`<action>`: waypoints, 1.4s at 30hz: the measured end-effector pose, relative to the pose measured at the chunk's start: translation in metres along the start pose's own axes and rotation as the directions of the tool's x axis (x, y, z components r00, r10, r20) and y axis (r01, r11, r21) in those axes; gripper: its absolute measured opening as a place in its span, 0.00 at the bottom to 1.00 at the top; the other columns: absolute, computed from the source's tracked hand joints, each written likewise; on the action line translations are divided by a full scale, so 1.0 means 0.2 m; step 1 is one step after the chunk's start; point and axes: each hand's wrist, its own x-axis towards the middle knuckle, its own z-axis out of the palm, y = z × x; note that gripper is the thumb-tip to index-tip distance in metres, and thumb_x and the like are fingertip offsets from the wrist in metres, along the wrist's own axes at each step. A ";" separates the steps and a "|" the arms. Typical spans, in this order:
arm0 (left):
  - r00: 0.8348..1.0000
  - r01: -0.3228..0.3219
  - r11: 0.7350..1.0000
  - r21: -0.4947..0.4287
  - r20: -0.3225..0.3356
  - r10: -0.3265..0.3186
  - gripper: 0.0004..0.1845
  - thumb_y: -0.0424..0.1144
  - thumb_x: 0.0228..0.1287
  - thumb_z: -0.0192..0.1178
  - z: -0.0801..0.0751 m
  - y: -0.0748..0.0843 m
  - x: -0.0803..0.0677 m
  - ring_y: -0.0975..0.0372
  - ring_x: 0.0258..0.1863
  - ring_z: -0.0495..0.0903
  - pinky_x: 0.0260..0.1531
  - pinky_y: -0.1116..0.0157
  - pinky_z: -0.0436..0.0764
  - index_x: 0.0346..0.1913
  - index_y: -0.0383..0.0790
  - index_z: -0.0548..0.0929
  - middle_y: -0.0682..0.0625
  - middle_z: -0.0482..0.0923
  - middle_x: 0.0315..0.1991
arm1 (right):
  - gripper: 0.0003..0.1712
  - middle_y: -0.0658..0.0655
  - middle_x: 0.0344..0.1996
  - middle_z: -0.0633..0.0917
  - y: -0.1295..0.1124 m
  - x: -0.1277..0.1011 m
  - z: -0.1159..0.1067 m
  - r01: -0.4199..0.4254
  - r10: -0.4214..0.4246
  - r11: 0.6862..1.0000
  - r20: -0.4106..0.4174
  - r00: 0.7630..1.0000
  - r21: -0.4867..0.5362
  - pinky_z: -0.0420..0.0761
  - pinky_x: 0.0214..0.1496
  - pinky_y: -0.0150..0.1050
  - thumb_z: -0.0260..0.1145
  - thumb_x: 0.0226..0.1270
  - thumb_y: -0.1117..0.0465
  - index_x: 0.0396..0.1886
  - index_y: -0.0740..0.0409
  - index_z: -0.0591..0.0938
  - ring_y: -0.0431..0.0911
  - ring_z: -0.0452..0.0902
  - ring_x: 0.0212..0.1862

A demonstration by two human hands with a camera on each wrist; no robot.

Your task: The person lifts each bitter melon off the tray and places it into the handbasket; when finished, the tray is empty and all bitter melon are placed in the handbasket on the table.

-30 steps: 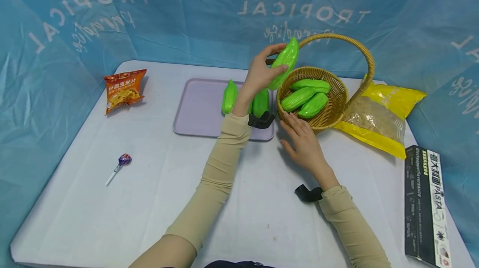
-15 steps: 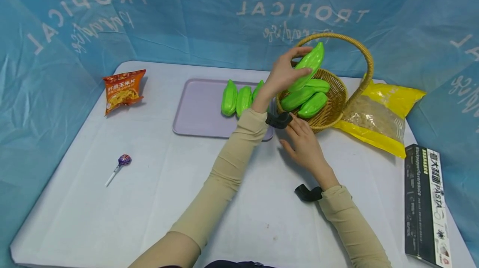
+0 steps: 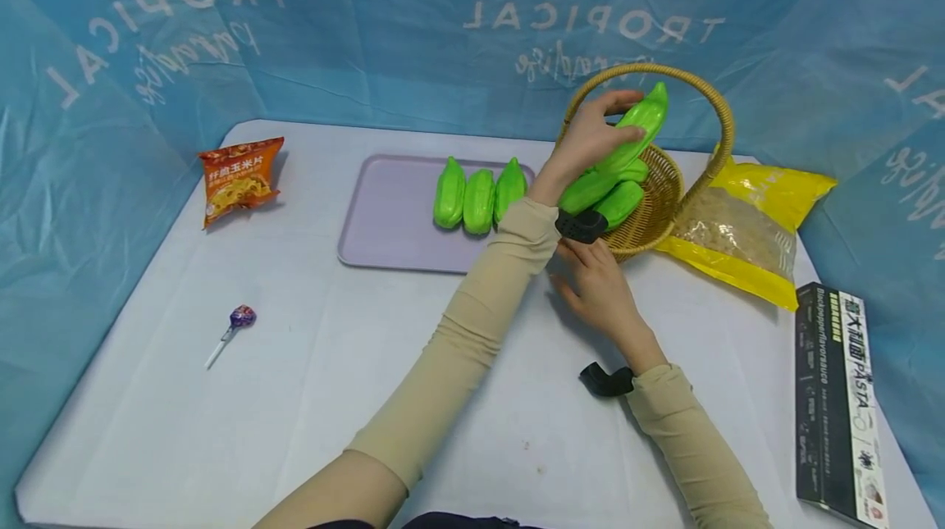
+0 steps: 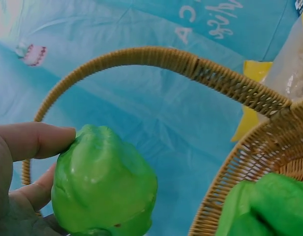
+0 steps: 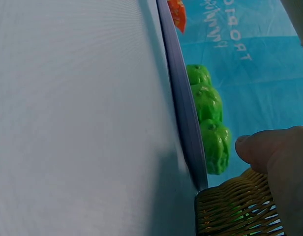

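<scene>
My left hand (image 3: 586, 139) holds a bright green bitter melon (image 3: 641, 127) between thumb and fingers, tilted with its pointed end up, over the wicker basket (image 3: 668, 189). In the left wrist view the melon (image 4: 105, 182) shows its blunt, ridged end beside the basket's arched handle (image 4: 156, 56). Several green melons (image 3: 620, 202) lie inside the basket, partly hidden by the left hand and wrist. My right hand (image 3: 604, 287) touches the basket's near side with extended fingers; the fingertips are partly covered by the left wrist. In the right wrist view its thumb (image 5: 269, 147) stands near the basket wall (image 5: 235, 204).
Left of the basket, a lilac tray (image 3: 391, 217) bears three green melons (image 3: 478, 199). A yellow pasta bag (image 3: 746, 225) and a black pasta box (image 3: 837, 406) lie at right. An orange snack bag (image 3: 239, 180) and a lollipop (image 3: 235, 328) are at left.
My left hand has carried the bitter melon rightward from beside the basket's left rim to over the basket. The right hand has stayed against the basket.
</scene>
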 end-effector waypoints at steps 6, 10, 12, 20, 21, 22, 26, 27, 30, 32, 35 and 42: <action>0.996 0.089 0.995 -0.037 -0.004 -0.089 0.29 0.38 0.68 0.59 0.05 -0.03 0.06 0.63 0.65 0.69 0.52 0.71 0.76 0.71 0.53 0.67 0.54 0.67 0.69 | 0.27 0.68 0.55 0.80 0.00 0.00 0.00 0.002 -0.002 1.000 0.011 1.000 -0.013 0.66 0.67 0.53 0.70 0.60 0.62 0.58 0.70 0.78 0.60 0.74 0.58; 0.989 0.143 0.986 -0.080 -0.013 -0.145 0.29 0.36 0.67 0.59 0.11 -0.06 0.11 0.62 0.58 0.75 0.45 0.72 0.79 0.70 0.52 0.68 0.54 0.70 0.66 | 0.28 0.68 0.55 0.81 0.00 -0.01 -0.01 0.018 -0.018 0.998 0.000 1.000 -0.057 0.68 0.64 0.52 0.71 0.58 0.61 0.56 0.71 0.79 0.60 0.73 0.57; 0.985 0.168 0.980 -0.109 -0.019 -0.171 0.29 0.36 0.66 0.60 0.14 -0.06 0.13 0.62 0.54 0.77 0.41 0.72 0.79 0.69 0.52 0.69 0.53 0.72 0.64 | 0.26 0.67 0.53 0.82 0.01 -0.01 -0.01 0.022 -0.023 0.997 -0.005 1.000 -0.073 0.67 0.64 0.52 0.70 0.58 0.61 0.54 0.71 0.79 0.59 0.73 0.56; 0.956 0.258 0.955 -0.149 -0.107 -0.275 0.28 0.35 0.62 0.63 0.27 -0.10 0.17 0.64 0.45 0.79 0.33 0.71 0.79 0.66 0.54 0.74 0.53 0.77 0.58 | 0.23 0.69 0.47 0.83 0.01 -0.02 0.00 -0.015 0.015 0.995 -0.001 1.000 -0.098 0.72 0.63 0.55 0.72 0.53 0.63 0.48 0.72 0.82 0.61 0.77 0.53; 0.952 0.263 0.953 -0.151 -0.120 -0.281 0.28 0.35 0.62 0.64 0.28 -0.11 0.17 0.64 0.45 0.79 0.33 0.71 0.79 0.66 0.54 0.74 0.53 0.77 0.58 | 0.22 0.69 0.46 0.84 0.00 -0.03 0.00 -0.022 0.022 0.995 0.005 1.000 -0.096 0.72 0.63 0.54 0.72 0.53 0.63 0.47 0.72 0.82 0.61 0.78 0.52; 0.948 0.266 0.952 -0.153 -0.135 -0.287 0.28 0.35 0.62 0.64 0.29 -0.11 0.17 0.63 0.45 0.79 0.33 0.71 0.79 0.66 0.54 0.74 0.53 0.77 0.58 | 0.22 0.69 0.45 0.84 0.00 -0.03 0.00 -0.028 0.029 0.995 0.009 1.000 -0.097 0.72 0.62 0.54 0.72 0.53 0.63 0.46 0.72 0.82 0.61 0.78 0.51; 0.931 0.296 0.946 -0.131 -0.182 -0.317 0.28 0.36 0.62 0.64 0.32 -0.12 0.17 0.63 0.48 0.78 0.36 0.70 0.79 0.66 0.53 0.74 0.54 0.77 0.58 | 0.18 0.68 0.41 0.85 0.00 -0.03 -0.01 -0.048 0.051 0.994 0.026 0.998 -0.098 0.74 0.61 0.53 0.71 0.54 0.64 0.43 0.71 0.82 0.60 0.79 0.49; 0.925 0.311 0.943 -0.118 -0.191 -0.329 0.29 0.37 0.62 0.64 0.32 -0.13 0.17 0.63 0.49 0.78 0.37 0.70 0.79 0.66 0.53 0.73 0.54 0.77 0.58 | 0.18 0.68 0.40 0.85 0.00 -0.03 -0.01 -0.053 0.056 0.994 0.028 0.998 -0.093 0.74 0.60 0.53 0.71 0.54 0.64 0.42 0.70 0.82 0.60 0.79 0.48; 0.908 0.357 0.930 -0.084 -0.203 -0.367 0.29 0.39 0.62 0.63 0.34 -0.13 0.17 0.63 0.51 0.78 0.39 0.69 0.79 0.67 0.52 0.72 0.55 0.77 0.59 | 0.16 0.68 0.37 0.84 0.00 -0.02 -0.01 -0.066 0.069 0.995 0.031 0.997 -0.076 0.76 0.57 0.54 0.70 0.54 0.65 0.41 0.70 0.81 0.60 0.80 0.45; 0.900 0.380 0.922 -0.073 -0.200 -0.387 0.29 0.39 0.62 0.63 0.35 -0.13 0.17 0.63 0.51 0.78 0.40 0.68 0.79 0.68 0.51 0.71 0.54 0.77 0.58 | 0.16 0.68 0.36 0.84 0.00 -0.02 -0.01 -0.077 0.079 0.995 0.034 0.996 -0.061 0.76 0.55 0.54 0.70 0.53 0.65 0.40 0.70 0.81 0.61 0.80 0.44; 0.896 0.393 0.916 -0.080 -0.191 -0.401 0.29 0.39 0.63 0.62 0.35 -0.14 0.17 0.62 0.51 0.79 0.40 0.67 0.80 0.68 0.51 0.70 0.53 0.77 0.58 | 0.13 0.67 0.34 0.84 -0.01 -0.02 -0.02 -0.084 0.087 0.995 0.050 0.995 -0.061 0.77 0.55 0.54 0.70 0.54 0.65 0.39 0.68 0.81 0.60 0.80 0.43; 0.879 0.408 0.904 -0.126 -0.214 -0.426 0.29 0.38 0.64 0.61 0.34 -0.15 0.17 0.64 0.44 0.78 0.35 0.68 0.78 0.68 0.51 0.70 0.53 0.76 0.59 | 0.13 0.65 0.34 0.85 -0.02 -0.01 -0.03 -0.061 0.068 0.994 0.069 0.995 -0.094 0.76 0.57 0.54 0.69 0.58 0.63 0.41 0.67 0.82 0.59 0.80 0.43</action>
